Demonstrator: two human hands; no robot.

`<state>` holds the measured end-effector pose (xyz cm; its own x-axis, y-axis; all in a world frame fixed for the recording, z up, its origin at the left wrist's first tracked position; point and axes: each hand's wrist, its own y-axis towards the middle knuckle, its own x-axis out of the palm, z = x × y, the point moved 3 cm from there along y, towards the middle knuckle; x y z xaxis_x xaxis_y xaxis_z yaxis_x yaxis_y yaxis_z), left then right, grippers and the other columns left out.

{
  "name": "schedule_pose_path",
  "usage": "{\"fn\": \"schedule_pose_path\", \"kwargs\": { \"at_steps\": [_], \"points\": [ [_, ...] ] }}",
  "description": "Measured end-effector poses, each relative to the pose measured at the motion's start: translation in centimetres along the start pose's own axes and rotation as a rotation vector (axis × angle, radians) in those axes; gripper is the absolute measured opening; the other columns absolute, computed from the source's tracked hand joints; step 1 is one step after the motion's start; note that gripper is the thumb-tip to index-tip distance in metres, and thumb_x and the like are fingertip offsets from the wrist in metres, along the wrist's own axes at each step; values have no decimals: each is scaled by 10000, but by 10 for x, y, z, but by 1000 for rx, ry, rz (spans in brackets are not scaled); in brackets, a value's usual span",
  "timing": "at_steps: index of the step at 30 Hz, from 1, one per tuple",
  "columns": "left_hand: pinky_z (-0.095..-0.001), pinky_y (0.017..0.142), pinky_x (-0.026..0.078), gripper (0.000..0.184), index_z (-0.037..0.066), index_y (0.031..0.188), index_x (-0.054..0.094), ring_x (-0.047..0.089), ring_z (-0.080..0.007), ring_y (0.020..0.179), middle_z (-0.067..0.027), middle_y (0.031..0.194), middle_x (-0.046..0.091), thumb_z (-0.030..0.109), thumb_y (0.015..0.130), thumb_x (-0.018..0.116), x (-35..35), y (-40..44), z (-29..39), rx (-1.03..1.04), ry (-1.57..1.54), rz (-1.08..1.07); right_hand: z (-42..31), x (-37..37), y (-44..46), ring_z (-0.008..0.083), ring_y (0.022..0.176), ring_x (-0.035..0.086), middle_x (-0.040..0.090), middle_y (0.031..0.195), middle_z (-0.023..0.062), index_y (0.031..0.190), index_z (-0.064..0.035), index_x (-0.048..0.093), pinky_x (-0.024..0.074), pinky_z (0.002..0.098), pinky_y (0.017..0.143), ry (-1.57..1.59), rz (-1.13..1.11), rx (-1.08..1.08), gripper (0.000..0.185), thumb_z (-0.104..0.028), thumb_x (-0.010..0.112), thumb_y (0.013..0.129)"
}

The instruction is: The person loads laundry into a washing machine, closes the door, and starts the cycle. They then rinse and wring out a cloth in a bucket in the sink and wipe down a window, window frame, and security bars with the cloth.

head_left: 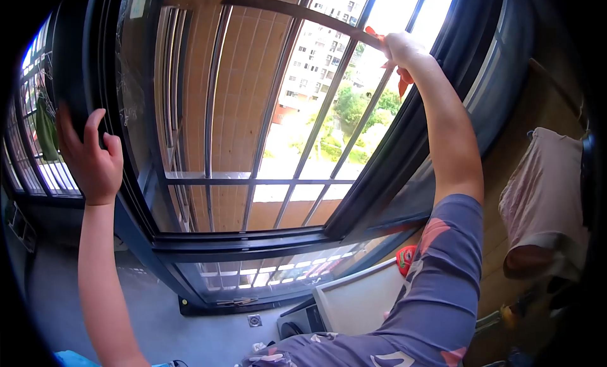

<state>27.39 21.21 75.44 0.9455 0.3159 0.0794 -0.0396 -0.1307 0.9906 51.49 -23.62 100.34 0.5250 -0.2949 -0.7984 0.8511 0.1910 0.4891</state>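
Note:
My left hand (pixel 95 155) is against the dark window frame (pixel 110 69) at the left, its fingers apart and partly bent, holding nothing. My right hand (pixel 403 50) is stretched out through the open window at the upper right. Its fingers are closed around an orange-red cloth (pixel 404 82), whose ends stick out above and below the hand. The cloth is at the brown horizontal rail (pixel 284 7) of the metal window bars.
Pale clothing (pixel 547 190) hangs at the right. Below are a white surface (pixel 357 300), a red object (pixel 405 259) and a floor drain (pixel 254 320). Something green (pixel 46 128) hangs at the far left. Buildings and trees show outside.

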Motion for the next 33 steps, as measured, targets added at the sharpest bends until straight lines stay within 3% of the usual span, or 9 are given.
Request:
{"fn": "schedule_pose_path", "kwargs": {
  "at_steps": [2, 4, 8, 17, 23, 25, 26, 28, 33],
  "points": [
    [-524, 1113, 369, 480, 198, 1304, 516, 360, -420, 1397, -216, 1498, 362, 69, 850, 606, 0, 0, 0, 2, 7, -13, 0, 2, -1, 205, 731, 720, 726, 851, 103, 852, -11, 694, 562, 316, 715, -2, -31, 33, 135, -132, 650, 894],
    [-528, 1111, 369, 477, 198, 1306, 516, 366, -416, 1394, -212, 1491, 370, 72, 854, 604, -1, 1, 1, 25, 44, 8, 5, 2, 6, 252, 850, 710, 716, 960, 137, 885, -97, 684, 549, 336, 743, -104, 9, -80, 102, -97, 632, 798],
    [-514, 1106, 389, 496, 219, 1284, 525, 384, -414, 1378, -199, 1500, 379, 73, 822, 633, -2, 1, 0, 27, 49, 20, 14, 3, 20, 232, 771, 718, 724, 873, 116, 891, -7, 712, 569, 337, 733, -65, 53, -132, 78, -52, 709, 827],
    [-493, 1091, 419, 502, 227, 1285, 523, 419, -409, 1352, -193, 1489, 401, 82, 820, 647, -1, 1, 0, 22, 74, 9, 24, -23, 34, 207, 739, 690, 697, 848, 87, 924, -21, 712, 573, 328, 708, 195, 38, -172, 137, 8, 738, 793],
    [-494, 1090, 419, 503, 230, 1290, 520, 421, -401, 1353, -188, 1486, 404, 86, 827, 651, 0, 0, 0, 39, 62, 22, 23, -42, 11, 187, 746, 697, 700, 866, 94, 886, -1, 689, 590, 289, 746, 406, 121, -568, 43, -41, 696, 873],
    [-493, 1091, 418, 499, 230, 1292, 520, 423, -399, 1353, -187, 1484, 406, 88, 832, 651, 0, 0, -1, 40, 64, 18, 30, -18, 40, 187, 771, 708, 708, 886, 101, 879, -3, 689, 593, 293, 755, 377, 72, -488, 39, -39, 678, 890],
    [-491, 1092, 417, 495, 229, 1293, 519, 424, -397, 1352, -186, 1482, 407, 89, 836, 651, 0, 0, -1, 39, 70, 14, 26, -3, 40, 191, 789, 716, 715, 917, 105, 888, -3, 694, 594, 297, 764, 494, 59, -676, 63, -46, 654, 908],
    [-479, 1096, 414, 485, 228, 1295, 524, 424, -393, 1354, -184, 1480, 410, 95, 844, 644, 0, 0, -2, 39, 64, 11, 6, 7, 12, 217, 860, 732, 733, 1028, 98, 930, -5, 712, 592, 340, 785, 625, -13, -539, 140, -73, 591, 950],
    [-470, 1107, 397, 474, 227, 1296, 534, 419, -388, 1362, -189, 1478, 410, 101, 850, 630, 1, -2, -5, 54, 60, 21, -47, 58, -43, 262, 915, 711, 723, 1015, 138, 968, -93, 738, 560, 373, 814, 245, 28, -103, 171, -120, 573, 929]
  ]
}}
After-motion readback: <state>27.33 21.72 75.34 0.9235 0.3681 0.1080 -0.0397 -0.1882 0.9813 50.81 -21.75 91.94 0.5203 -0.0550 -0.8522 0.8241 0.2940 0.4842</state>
